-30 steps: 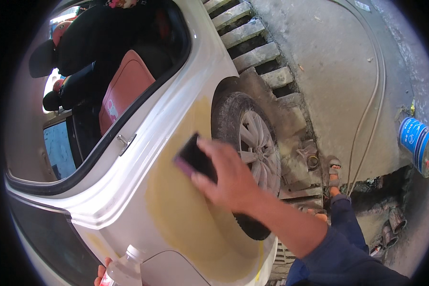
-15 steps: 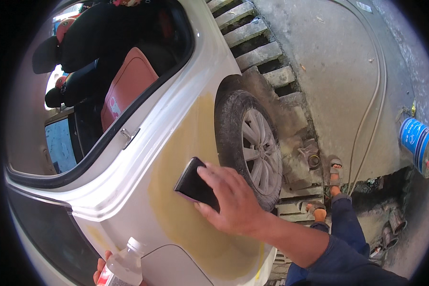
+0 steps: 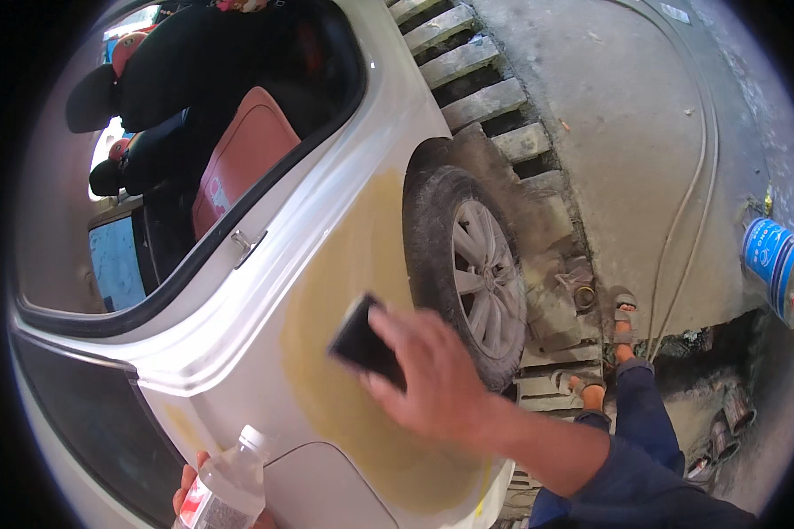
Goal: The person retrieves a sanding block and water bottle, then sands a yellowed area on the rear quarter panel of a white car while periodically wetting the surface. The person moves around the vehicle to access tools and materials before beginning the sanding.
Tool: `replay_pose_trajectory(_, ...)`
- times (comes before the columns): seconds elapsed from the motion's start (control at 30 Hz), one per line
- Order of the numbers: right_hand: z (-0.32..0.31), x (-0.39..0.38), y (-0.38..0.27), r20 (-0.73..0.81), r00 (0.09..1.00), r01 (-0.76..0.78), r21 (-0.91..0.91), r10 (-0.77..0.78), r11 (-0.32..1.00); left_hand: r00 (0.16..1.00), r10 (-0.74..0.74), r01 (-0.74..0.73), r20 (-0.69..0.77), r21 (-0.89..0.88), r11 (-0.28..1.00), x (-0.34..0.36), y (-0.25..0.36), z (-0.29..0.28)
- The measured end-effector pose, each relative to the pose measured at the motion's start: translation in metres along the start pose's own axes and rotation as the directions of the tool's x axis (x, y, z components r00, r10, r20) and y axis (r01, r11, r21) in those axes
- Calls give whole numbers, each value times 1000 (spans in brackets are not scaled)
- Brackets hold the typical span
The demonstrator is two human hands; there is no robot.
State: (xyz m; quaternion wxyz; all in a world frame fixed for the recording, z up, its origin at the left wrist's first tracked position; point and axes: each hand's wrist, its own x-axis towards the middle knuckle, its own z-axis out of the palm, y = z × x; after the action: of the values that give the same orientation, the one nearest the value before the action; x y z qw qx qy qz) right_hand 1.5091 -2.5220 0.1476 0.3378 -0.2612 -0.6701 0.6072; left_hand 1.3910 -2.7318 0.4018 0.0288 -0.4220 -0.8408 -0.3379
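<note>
My right hand (image 3: 437,375), slightly smeared by motion, grips a black sanding block (image 3: 368,346). The block lies against a yellowish patch (image 3: 348,273) on the white car's side panel (image 3: 238,388), next to the rear wheel (image 3: 472,273). At the lower left, my left hand (image 3: 188,483) is wrapped round a clear plastic bottle (image 3: 231,488) with a white cap and a red-and-white label. The bottle is tilted slightly and held in front of the panel; most of the left hand is behind it or below the picture's edge.
The car's side window (image 3: 185,176) shows dark seats and a pink panel inside. Slatted concrete drain covers (image 3: 485,101) run beyond the wheel. A hose (image 3: 701,176) crosses the concrete floor, and a blue-labelled container (image 3: 775,264) stands at the far right. My sandalled feet (image 3: 622,317) are beside the drain.
The bottle in my left hand has risen slightly in the picture. My right hand stays on the patch with the sanding block, now blurred. The whole view has shifted a little.
</note>
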Motion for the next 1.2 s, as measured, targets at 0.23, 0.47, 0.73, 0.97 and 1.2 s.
replay_pose_trajectory(0.23, 10, 84, 29, -69, 967, -240, 95, 247, 966, 999, 28, -26, -38, 64, 998, 6, 3, 13)
replay_pose_trajectory(0.47, 7, 3, -13, -47, 998, 34, -46, -37, 998, 999, 48, -48, 3, -38, 998, 8, 0, 17)
replay_pose_trajectory(0.73, 20, 28, -2, -117, 991, 50, -88, -60, 995, 971, -237, 238, 20, -55, 970, -6, -3, -20)
replay_pose_trajectory(0.97, 17, 35, -9, -110, 994, 17, -25, -19, 1000, 998, 2, -7, 55, 91, 996, 7, 9, 8)
replay_pose_trajectory(1.2, 18, 8, -33, -46, 999, 3, -46, -5, 999, 998, 58, -58, -2, 96, 994, 10, 8, 35)
